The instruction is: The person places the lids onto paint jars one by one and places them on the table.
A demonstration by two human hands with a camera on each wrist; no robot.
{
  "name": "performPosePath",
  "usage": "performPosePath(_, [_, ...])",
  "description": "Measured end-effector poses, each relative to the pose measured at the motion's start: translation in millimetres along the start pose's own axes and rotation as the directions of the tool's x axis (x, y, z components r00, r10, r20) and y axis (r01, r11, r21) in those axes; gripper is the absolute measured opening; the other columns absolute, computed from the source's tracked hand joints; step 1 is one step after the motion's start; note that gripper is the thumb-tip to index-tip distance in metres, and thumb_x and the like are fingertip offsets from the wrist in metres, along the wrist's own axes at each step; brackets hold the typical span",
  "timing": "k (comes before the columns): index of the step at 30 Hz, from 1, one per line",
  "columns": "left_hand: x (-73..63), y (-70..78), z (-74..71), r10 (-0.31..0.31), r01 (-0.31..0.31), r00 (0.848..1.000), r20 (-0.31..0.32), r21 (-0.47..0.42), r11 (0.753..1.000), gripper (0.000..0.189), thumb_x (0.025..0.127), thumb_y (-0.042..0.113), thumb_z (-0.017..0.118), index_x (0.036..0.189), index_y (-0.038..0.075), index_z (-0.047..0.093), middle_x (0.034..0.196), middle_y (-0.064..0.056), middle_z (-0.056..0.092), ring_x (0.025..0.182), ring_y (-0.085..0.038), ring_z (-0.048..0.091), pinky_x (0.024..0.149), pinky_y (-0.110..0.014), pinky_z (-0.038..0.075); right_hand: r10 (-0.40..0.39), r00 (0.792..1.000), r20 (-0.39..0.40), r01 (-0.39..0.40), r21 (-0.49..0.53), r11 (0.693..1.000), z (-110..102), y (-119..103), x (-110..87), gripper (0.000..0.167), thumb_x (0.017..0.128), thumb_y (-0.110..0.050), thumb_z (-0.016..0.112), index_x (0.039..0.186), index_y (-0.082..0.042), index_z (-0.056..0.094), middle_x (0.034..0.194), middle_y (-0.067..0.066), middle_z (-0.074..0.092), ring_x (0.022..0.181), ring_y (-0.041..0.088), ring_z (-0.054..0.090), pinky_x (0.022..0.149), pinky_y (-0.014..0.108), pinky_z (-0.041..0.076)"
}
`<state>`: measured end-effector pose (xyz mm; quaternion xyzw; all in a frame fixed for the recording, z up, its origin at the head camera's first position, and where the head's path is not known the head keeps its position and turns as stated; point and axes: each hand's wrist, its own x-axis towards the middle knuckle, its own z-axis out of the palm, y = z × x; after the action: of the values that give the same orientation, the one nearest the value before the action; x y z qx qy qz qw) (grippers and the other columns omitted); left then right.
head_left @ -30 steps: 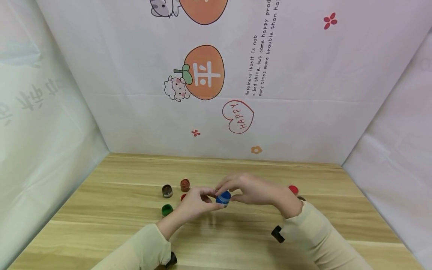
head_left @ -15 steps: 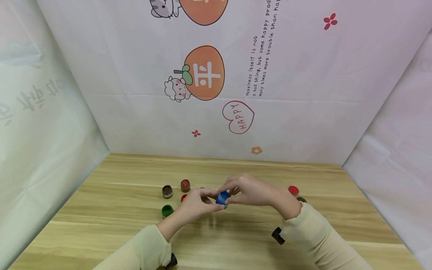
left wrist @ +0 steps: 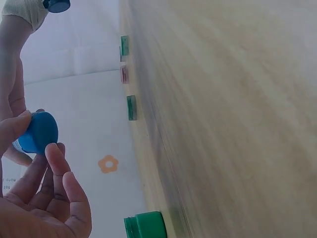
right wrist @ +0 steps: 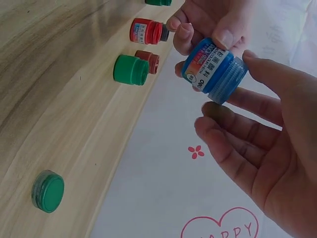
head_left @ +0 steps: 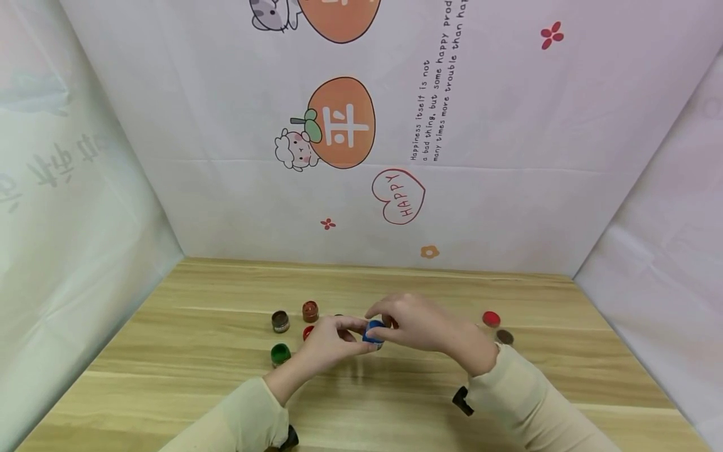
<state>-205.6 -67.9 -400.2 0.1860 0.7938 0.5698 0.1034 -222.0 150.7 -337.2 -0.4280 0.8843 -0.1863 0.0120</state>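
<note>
Over the last second the right hand (head_left: 418,323) has rolled round the clear ribbed lid (right wrist: 229,82) of the blue paint jar (right wrist: 205,64), its thumb now across the front and the wrist lower, baring the brown lid (head_left: 505,338) on the table. Jar is held above the table, left hand (head_left: 330,339) pinching the body, right pinching the lid; lid remains on, motion judged consistent with twisting it.

The left hand (right wrist: 210,22) gripped the blue jar (right wrist: 205,65); the right hand (right wrist: 275,158) pinched its transparent lid (right wrist: 229,80). A green jar (right wrist: 130,70), a red jar (right wrist: 142,31) and a green lid (right wrist: 51,192) occupied the table (right wrist: 84,119).
</note>
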Motion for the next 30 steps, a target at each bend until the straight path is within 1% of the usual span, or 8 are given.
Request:
performPosePath(3, [-0.2,-0.1,-0.4,-0.004,0.004,1.000,0.004,-0.004,1.000,0.036,0.087,0.025,0.083,0.118,0.007,0.076,0.109,-0.003,0.070,0.083,-0.016,0.060,0.070,-0.034,0.052,-0.016,1.000,-0.003,0.016,0.015,1.000,-1.8,1.8,-1.8,0.031,0.098,-0.026,0.073,0.121,-0.005,0.073,0.098,-0.004,0.069,0.073,0.003,0.058,0.066,0.022,0.051])
performPosePath(6, [-0.7,0.5,-1.2,-0.007,0.008,1.000,0.012,-0.015,1.000,0.038,0.088,0.025,0.083,0.119,0.004,0.075,0.110,-0.004,0.070,0.083,-0.016,0.061,0.071,-0.034,0.053,-0.067,0.998,0.001,0.067,0.082,0.994,-5.7,5.2,-4.2,0.029,0.096,-0.017,0.076,0.122,-0.007,0.073,0.111,0.000,0.071,0.091,0.010,0.066,0.080,0.027,0.056])
performPosePath(9, [-0.6,0.7,-1.9,-0.011,0.012,1.000,0.019,-0.025,1.000,0.039,0.089,0.023,0.082,0.121,0.002,0.073,0.111,-0.006,0.070,0.084,-0.017,0.062,0.072,-0.035,0.054,-0.142,0.990,0.016,0.137,0.165,0.977,-9.4,9.0,-5.7,0.031,0.093,-0.004,0.076,0.123,-0.008,0.073,0.121,0.001,0.070,0.108,0.015,0.066,0.091,0.033,0.056])
performPosePath(12, [-0.4,-0.3,-2.2,-0.020,0.021,0.999,0.026,-0.027,0.999,0.041,0.089,0.022,0.082,0.123,0.002,0.073,0.111,-0.006,0.069,0.084,-0.016,0.063,0.073,-0.036,0.054,-0.197,0.980,0.032,0.187,0.202,0.961,-11.2,11.7,-6.1,0.034,0.091,0.006,0.074,0.123,-0.006,0.074,0.124,0.004,0.070,0.113,0.016,0.066,0.093,0.032,0.055])
performPosePath(14, [0.2,-1.3,-2.0,-0.025,0.026,0.999,0.033,-0.032,0.999,0.042,0.089,0.021,0.082,0.125,0.002,0.072,0.111,-0.005,0.069,0.083,-0.016,0.063,0.072,-0.036,0.055,-0.207,0.978,0.039,0.194,0.220,0.956,-11.3,12.3,-6.0,0.034,0.091,0.008,0.073,0.123,-0.004,0.074,0.123,0.006,0.070,0.112,0.016,0.066,0.092,0.031,0.055])
performPosePath(17, [1.1,-2.8,-1.2,-0.021,0.022,0.999,0.045,-0.040,0.999,0.043,0.089,0.021,0.082,0.126,0.003,0.072,0.109,-0.005,0.070,0.082,-0.016,0.064,0.072,-0.038,0.056,-0.199,0.979,0.048,0.182,0.241,0.953,-11.0,11.6,-5.4,0.032,0.090,0.008,0.074,0.120,-0.002,0.075,0.119,0.006,0.071,0.109,0.015,0.067,0.090,0.029,0.055])
performPosePath(24, [0.6,-3.8,-0.2,-0.019,0.021,0.999,0.045,-0.052,0.998,0.041,0.089,0.021,0.082,0.125,0.004,0.073,0.108,-0.004,0.070,0.080,-0.016,0.065,0.074,-0.045,0.057,-0.146,0.987,0.069,0.122,0.270,0.955,-11.0,10.0,-4.5,0.028,0.092,0.000,0.075,0.120,-0.001,0.075,0.112,0.003,0.071,0.094,0.007,0.068,0.085,0.023,0.055])
performPosePath(30, [1.2,-6.0,0.6,-0.019,0.021,0.999,0.034,-0.055,0.998,0.041,0.088,0.020,0.083,0.123,0.002,0.073,0.108,-0.004,0.071,0.080,-0.016,0.066,0.071,-0.037,0.057,-0.092,0.993,0.078,0.070,0.252,0.965,-8.4,10.6,-4.9,0.025,0.094,-0.006,0.075,0.119,-0.003,0.075,0.109,0.001,0.070,0.088,0.005,0.067,0.080,0.021,0.055])
